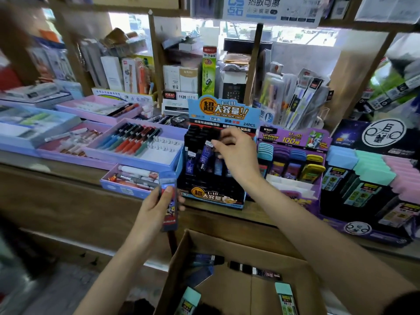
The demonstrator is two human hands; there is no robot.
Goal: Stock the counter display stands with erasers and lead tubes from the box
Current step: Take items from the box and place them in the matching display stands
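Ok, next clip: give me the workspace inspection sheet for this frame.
Surface: wooden counter, crowded with trays and stands.
Job's things: blue display stand holding lead tubes; purple stand beside it; eraser stand at the right; cardboard box below holds loose tubes and erasers.
Clutter: pen trays on the counter's left.
Grippers: left hand holds a blue-capped tube; right hand pinches a dark tube in the blue stand.
Cables: nothing seen.
Surroundings: shelves of boxed stationery behind.

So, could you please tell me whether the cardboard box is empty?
Not empty. The cardboard box holds a few dark lead tubes and two mint-topped erasers, with much bare floor showing.
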